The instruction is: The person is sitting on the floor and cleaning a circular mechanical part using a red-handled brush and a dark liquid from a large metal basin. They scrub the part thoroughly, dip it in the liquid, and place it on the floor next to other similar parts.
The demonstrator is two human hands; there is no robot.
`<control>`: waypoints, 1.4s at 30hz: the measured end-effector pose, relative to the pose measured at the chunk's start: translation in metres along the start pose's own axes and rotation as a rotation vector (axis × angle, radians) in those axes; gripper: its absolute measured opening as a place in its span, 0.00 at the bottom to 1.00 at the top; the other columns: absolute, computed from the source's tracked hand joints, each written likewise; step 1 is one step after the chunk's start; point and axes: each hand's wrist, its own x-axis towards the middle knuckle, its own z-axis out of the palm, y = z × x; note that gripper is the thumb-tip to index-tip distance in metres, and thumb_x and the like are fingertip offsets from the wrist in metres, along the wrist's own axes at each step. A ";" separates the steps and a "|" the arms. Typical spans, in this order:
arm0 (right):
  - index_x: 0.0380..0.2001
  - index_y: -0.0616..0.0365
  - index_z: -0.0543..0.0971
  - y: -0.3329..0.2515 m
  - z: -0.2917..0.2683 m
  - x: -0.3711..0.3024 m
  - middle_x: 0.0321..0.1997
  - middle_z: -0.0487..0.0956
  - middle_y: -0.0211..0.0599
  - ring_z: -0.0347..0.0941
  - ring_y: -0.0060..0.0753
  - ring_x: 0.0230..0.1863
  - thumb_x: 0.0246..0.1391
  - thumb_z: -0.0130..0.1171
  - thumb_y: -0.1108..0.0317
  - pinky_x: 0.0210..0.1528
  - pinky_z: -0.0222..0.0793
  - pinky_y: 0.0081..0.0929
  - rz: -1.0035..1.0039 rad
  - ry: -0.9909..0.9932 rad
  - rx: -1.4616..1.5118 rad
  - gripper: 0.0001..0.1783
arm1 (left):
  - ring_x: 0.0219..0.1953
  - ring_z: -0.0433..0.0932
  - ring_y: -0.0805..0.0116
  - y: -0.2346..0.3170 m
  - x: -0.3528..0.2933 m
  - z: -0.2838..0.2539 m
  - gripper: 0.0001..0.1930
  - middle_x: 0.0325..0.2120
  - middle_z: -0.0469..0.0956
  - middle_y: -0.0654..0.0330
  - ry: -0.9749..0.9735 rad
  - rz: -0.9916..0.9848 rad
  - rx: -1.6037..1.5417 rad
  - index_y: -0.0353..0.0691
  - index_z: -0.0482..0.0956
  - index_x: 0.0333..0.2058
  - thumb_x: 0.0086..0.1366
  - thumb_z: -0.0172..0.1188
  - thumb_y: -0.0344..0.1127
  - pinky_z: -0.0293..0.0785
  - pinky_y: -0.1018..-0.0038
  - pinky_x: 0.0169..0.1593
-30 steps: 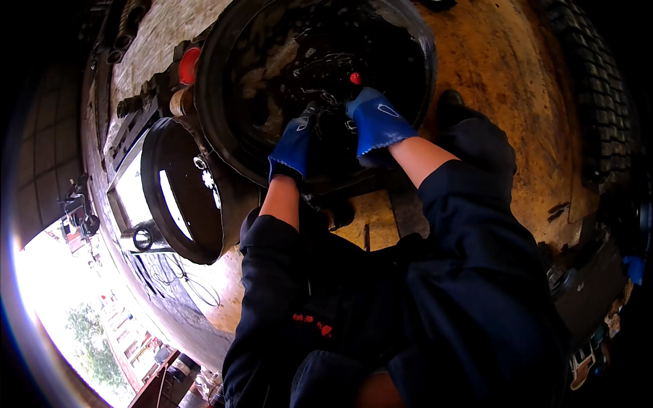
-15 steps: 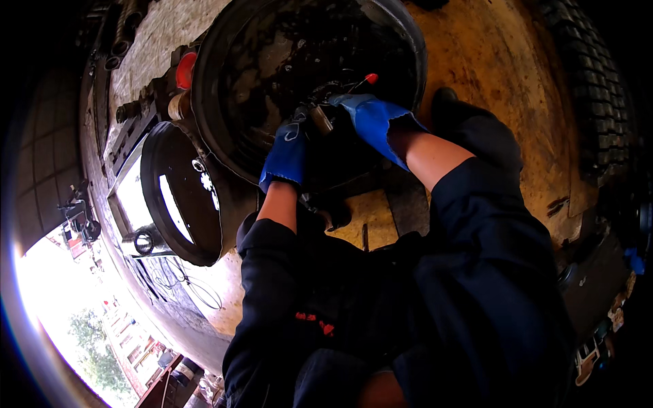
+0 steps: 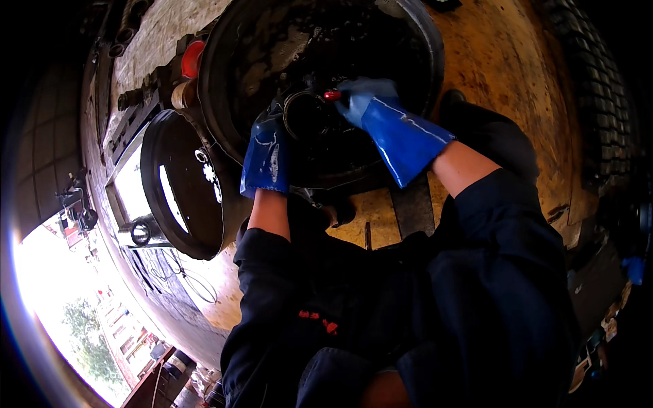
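Observation:
Both my hands wear blue rubber gloves and work over a large round black basin [image 3: 211,115] with dark, wet contents. My left hand [image 3: 267,136] is closed on the left side of a dark ring-shaped metal part [image 3: 288,122], whose round opening faces up. To the right of it, my right hand [image 3: 364,102] grips a small tool with a red handle [image 3: 332,95]. The red end points toward the ring's upper rim. The tool's working end is not visible, so its kind cannot be told.
Left of the basin a second, smaller dark round pan [image 3: 155,173] stands tilted, with small bright metal parts [image 3: 204,163] beside its inside wall. A red round piece [image 3: 192,59] and dark machine parts lie behind it. A large tyre [image 3: 602,88] stands at the far right.
My hands have moved apart and the ring-shaped part has turned so its opening shows. The red handle has come left and down, close to the ring.

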 end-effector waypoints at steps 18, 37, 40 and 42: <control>0.39 0.53 0.83 -0.004 -0.035 0.030 0.31 0.83 0.35 0.79 0.29 0.34 0.55 0.61 0.44 0.41 0.74 0.30 0.192 -0.041 0.758 0.23 | 0.46 0.81 0.55 -0.013 0.001 0.004 0.14 0.42 0.82 0.49 -0.025 0.106 0.251 0.36 0.79 0.50 0.71 0.49 0.29 0.76 0.69 0.49; 0.51 0.53 0.80 -0.006 -0.014 0.000 0.38 0.84 0.41 0.81 0.35 0.44 0.61 0.59 0.49 0.52 0.77 0.33 0.055 -0.091 0.323 0.23 | 0.50 0.79 0.54 0.005 0.005 -0.003 0.15 0.46 0.81 0.48 0.019 0.156 0.254 0.35 0.79 0.50 0.70 0.48 0.28 0.75 0.67 0.54; 0.52 0.54 0.80 -0.001 -0.027 0.014 0.37 0.84 0.42 0.81 0.35 0.42 0.61 0.58 0.48 0.50 0.76 0.31 0.290 -0.339 0.312 0.24 | 0.51 0.79 0.53 0.011 0.001 0.003 0.15 0.47 0.81 0.47 0.100 -0.158 -0.423 0.36 0.79 0.50 0.69 0.48 0.27 0.74 0.67 0.54; 0.49 0.56 0.81 0.008 -0.025 0.013 0.36 0.84 0.42 0.81 0.35 0.40 0.60 0.57 0.45 0.47 0.75 0.32 0.333 -0.236 0.331 0.26 | 0.51 0.79 0.53 0.011 -0.001 0.001 0.15 0.47 0.80 0.47 0.103 -0.173 -0.448 0.36 0.79 0.50 0.69 0.48 0.27 0.74 0.67 0.55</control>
